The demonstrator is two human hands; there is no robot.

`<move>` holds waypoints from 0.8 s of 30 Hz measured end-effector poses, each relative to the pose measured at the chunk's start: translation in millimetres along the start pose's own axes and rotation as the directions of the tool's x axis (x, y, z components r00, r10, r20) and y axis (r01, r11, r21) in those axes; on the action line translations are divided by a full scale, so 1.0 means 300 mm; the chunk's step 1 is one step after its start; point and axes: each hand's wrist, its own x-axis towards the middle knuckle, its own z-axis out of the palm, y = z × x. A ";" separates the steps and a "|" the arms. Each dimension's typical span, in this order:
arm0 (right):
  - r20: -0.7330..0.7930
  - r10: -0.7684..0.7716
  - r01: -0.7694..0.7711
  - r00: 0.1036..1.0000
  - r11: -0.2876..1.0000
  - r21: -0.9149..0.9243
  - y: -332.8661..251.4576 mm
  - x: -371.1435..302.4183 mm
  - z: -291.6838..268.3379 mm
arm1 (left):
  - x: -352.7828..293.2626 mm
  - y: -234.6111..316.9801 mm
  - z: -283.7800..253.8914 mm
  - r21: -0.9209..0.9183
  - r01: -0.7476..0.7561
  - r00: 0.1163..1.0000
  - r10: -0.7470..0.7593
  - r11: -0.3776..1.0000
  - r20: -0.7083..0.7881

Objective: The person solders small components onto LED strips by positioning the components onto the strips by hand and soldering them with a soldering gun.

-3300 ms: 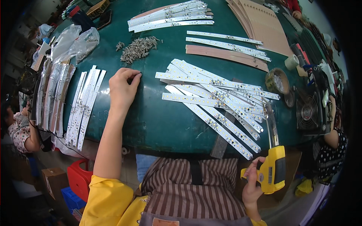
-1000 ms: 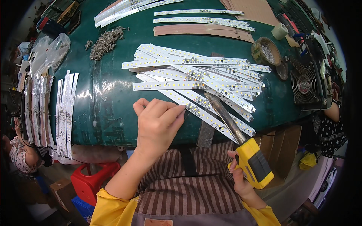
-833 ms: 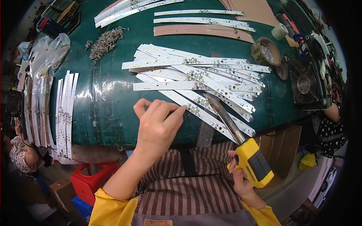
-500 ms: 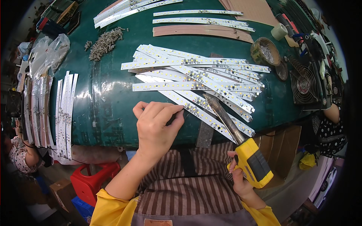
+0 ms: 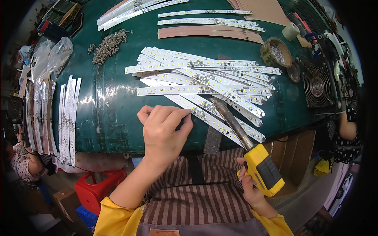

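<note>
A loose, crossed pile of white LED strip boards (image 5: 169, 90) lies on the green table in front of me. Beside the pile's near edge is my left hand (image 5: 163, 129), its thumb and forefinger pinched together at the lowest board; whatever is between the fingertips is too small to make out. My right hand (image 5: 252, 188) is wrapped round the grip of a yellow and black soldering gun (image 5: 264, 169). The gun's long metal barrel points up and left, its dark tip over the near boards of the pile. I cannot tell whether the tip touches a board.
A heap of small metal parts (image 5: 108, 47) lies at the far left of the green table (image 5: 106, 114). More boards (image 5: 69, 122) are stacked leftward. A round tub (image 5: 271, 55) and a round-grilled fan (image 5: 318, 91) stand to the right. A red stool (image 5: 94, 190) is below; people sit at both sides.
Both hands and the soldering gun keep nearly the same pose. The whole view has shifted very slightly.
</note>
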 end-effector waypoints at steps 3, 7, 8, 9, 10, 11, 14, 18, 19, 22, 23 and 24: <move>-0.003 -0.005 0.005 1.000 1.000 0.001 0.006 -0.001 0.002 | 0.004 0.003 -0.002 0.028 -0.026 1.000 0.026 0.999 0.009; 0.004 -0.003 0.003 1.000 1.000 0.020 0.010 -0.001 0.001 | 0.007 0.007 -0.005 0.071 -0.064 0.998 0.062 0.995 0.031; 0.004 -0.003 0.003 1.000 1.000 0.021 0.011 -0.001 0.000 | 0.008 0.009 -0.007 0.072 -0.064 0.998 0.062 0.995 0.031; 0.007 -0.003 0.003 1.000 1.000 0.023 0.013 -0.001 0.000 | 0.008 0.012 -0.009 0.078 -0.069 0.997 0.066 0.995 0.045; 0.009 -0.003 0.003 1.000 1.000 0.024 0.014 -0.002 0.000 | 0.010 0.014 -0.010 0.085 -0.074 0.996 0.069 0.994 0.058; 0.008 -0.002 0.001 1.000 1.000 0.025 0.015 -0.002 -0.001 | 0.012 0.015 -0.010 0.084 -0.075 0.996 0.070 0.994 0.060; 0.012 0.000 0.000 1.000 1.000 0.009 0.012 0.000 -0.001 | 0.016 0.018 -0.017 0.082 -0.085 0.994 0.079 0.993 0.080; 0.014 -0.006 0.006 1.000 1.000 0.026 0.010 0.004 -0.003 | 0.011 0.015 -0.019 0.091 -0.098 0.990 0.089 0.991 0.106; 0.016 -0.021 0.021 1.000 0.999 0.027 0.010 0.005 -0.004 | 0.008 0.013 -0.017 0.095 -0.108 0.989 0.097 0.990 0.111; 0.033 -0.025 0.025 0.999 1.000 0.010 0.026 -0.003 -0.005 | -0.010 0.006 -0.003 0.089 -0.102 0.993 0.096 0.991 0.070; 0.033 -0.027 0.026 0.999 1.000 0.010 0.023 -0.002 -0.002 | -0.010 0.009 -0.005 0.090 -0.102 0.993 0.096 0.991 0.069; 0.009 -0.002 0.001 1.000 0.999 0.040 0.020 -0.001 0.004 | -0.010 0.012 -0.005 0.102 -0.101 0.993 0.095 0.990 0.063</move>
